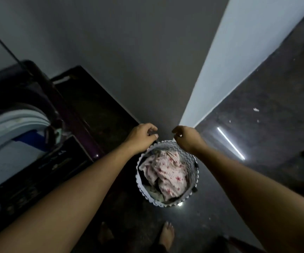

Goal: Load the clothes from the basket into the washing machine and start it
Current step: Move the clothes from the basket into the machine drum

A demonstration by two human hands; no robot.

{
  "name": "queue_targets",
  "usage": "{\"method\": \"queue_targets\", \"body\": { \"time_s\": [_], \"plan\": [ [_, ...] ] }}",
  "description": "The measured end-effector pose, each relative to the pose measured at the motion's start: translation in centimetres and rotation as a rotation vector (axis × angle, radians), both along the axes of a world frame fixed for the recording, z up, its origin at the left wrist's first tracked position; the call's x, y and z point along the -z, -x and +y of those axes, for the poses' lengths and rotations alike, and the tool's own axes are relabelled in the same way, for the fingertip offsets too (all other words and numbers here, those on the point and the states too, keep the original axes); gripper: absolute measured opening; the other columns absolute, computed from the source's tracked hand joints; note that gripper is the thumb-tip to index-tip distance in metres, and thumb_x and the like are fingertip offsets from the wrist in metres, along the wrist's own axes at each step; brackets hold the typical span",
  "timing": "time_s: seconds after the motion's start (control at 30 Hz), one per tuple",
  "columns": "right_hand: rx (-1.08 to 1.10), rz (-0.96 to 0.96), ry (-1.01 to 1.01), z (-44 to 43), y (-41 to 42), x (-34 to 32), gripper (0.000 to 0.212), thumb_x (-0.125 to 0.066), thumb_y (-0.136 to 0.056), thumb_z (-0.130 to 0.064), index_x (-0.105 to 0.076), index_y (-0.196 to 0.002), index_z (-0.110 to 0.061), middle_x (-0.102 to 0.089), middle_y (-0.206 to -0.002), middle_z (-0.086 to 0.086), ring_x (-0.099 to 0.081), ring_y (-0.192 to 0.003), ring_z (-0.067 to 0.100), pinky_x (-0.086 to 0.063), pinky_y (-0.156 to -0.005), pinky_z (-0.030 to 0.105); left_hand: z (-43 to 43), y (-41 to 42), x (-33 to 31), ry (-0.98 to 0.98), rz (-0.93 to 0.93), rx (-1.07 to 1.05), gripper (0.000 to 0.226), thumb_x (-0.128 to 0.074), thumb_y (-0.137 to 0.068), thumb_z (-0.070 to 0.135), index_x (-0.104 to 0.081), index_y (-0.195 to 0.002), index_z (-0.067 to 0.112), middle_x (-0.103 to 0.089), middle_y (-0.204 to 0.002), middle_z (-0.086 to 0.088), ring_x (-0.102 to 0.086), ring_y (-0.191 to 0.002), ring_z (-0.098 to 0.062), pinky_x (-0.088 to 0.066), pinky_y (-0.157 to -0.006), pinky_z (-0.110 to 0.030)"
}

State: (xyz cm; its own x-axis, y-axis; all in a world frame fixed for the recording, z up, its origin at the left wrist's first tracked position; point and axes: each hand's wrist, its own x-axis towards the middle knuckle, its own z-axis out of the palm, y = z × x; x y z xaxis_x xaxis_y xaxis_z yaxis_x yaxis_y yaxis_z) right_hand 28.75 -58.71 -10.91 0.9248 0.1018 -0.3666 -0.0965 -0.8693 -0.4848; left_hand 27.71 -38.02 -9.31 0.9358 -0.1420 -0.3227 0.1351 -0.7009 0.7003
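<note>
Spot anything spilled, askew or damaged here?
Nothing stands out. The basket sits upright on the floor with the clothes inside it; none lie outside it. Both hands, left and right, hover empty over its far rim. The washer is open.

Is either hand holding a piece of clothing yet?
No: left hand and right hand hover empty above the basket, clothes still inside.

You stood barefoot, one foot (167,234) on the dark glossy floor (256,125), a grey wall (120,42) ahead.
</note>
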Motion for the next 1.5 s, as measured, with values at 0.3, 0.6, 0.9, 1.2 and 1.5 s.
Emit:
{"method": "queue_targets", "body": {
  "time_s": [0.3,0.6,0.9,1.2,1.5],
  "plan": [
    [-0.04,0.24,0.005,-5.4,5.6,18.7,0.043,-0.06,-0.091,-0.025,-0.062,-0.134,-0.019,-0.065,-0.135,0.009,-0.06,-0.124,0.03,-0.049,-0.101,0.035,-3.5,2.3,19.4,-0.12,0.317,0.048,0.039,-0.068,-0.09,0.024,-0.064,-0.129,0.021,-0.063,-0.135,-0.004,-0.061,-0.121,-0.022,-0.05,-0.1,-0.033],
    [0.219,0.47,-0.405,-4.4,8.4,29.9,0.067,-0.065,-0.093,-0.019,-0.038,-0.154,-0.024,-0.049,-0.15,0.007,-0.055,-0.128,0.028,-0.05,-0.104,0.039,-5.0,3.2,31.0,-0.177,0.481,-0.003,0.081,-0.071,-0.09,0.036,-0.024,-0.155,0.026,-0.047,-0.151,-0.006,-0.054,-0.126,-0.033,-0.046,-0.086,-0.034],
    [0.978,0.507,-0.919,-3.6,7.4,30.5,0.039,-0.066,-0.086,-0.01,-0.061,-0.124,-0.014,-0.073,-0.1,0.007,-0.07,-0.087,0.029,-0.06,-0.068,0.037,-9.7,7.8,27.8,0.403,0.556,0.144,0.03,-0.071,-0.091,0.012,-0.065,-0.12,0.017,-0.061,-0.116,0.005,-0.062,-0.104,-0.005,-0.05,-0.083,-0.019],
    [1.012,0.448,-1.104,-4.1,5.3,23.9,0.051,-0.05,-0.068,-0.004,-0.066,-0.114,0.012,-0.073,-0.107,0.016,-0.065,-0.114,0.042,-0.056,-0.095,0.053,-3.9,6.3,28.2,-0.061,0.361,-0.087,0.087,-0.076,-0.076,0.017,-0.029,-0.147,0.035,-0.043,-0.144,-0.002,-0.05,-0.13,-0.029,-0.05,-0.096,-0.036],
    [0.555,0.754,-1.693,-4.0,4.2,15.7,0.041,-0.058,-0.088,-0.036,-0.076,-0.105,-0.003,-0.077,-0.104,0.014,-0.07,-0.106,0.031,-0.054,-0.099,0.043,-6.1,3.3,26.4,0.064,0.264,-0.078,0.069,-0.055,-0.078,0.041,-0.056,-0.137,0.005,-0.057,-0.141,-0.017,-0.054,-0.131,-0.031,-0.043,-0.109,-0.039]
  ]
}}
